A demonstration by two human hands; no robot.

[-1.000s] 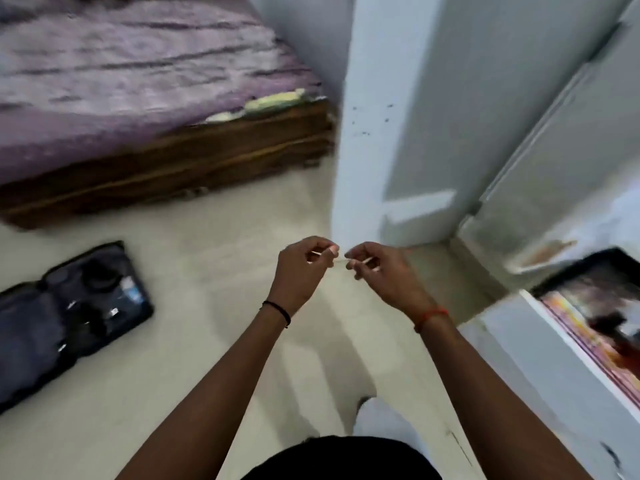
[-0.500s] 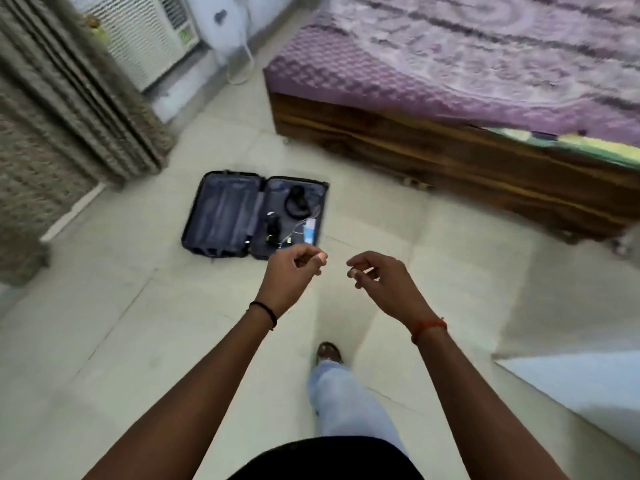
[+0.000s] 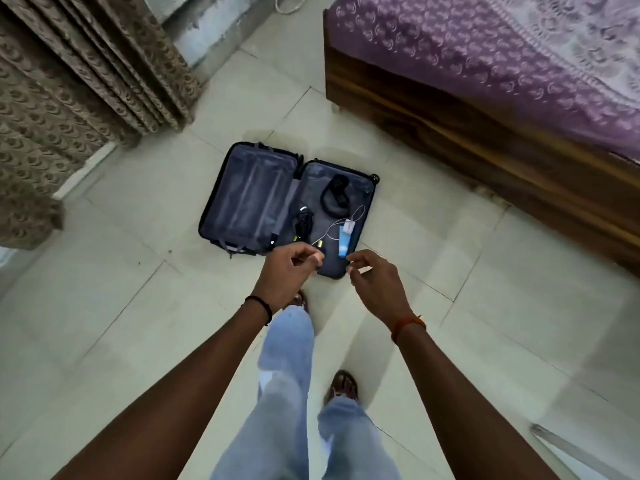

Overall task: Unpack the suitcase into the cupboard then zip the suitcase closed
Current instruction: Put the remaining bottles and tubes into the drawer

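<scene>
Head view, looking down: both hands are raised in front of the body, slightly apart. The left hand has its fingers curled with thumb against fingertips; whether it pinches anything cannot be told. The right hand hangs loosely curled, holding nothing. Just beyond the hands, the suitcase lies open on the tiled floor, with a white cable, a blue tube and a black strap in its right half. Farther right of the hands stands the bed; to the far left hang curtains.

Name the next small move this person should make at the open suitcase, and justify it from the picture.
Probably crouch and pick up the blue tube. The suitcase lies open on the floor with items still in its right half, and the left hand and right hand hover above it, seemingly holding nothing.
</scene>
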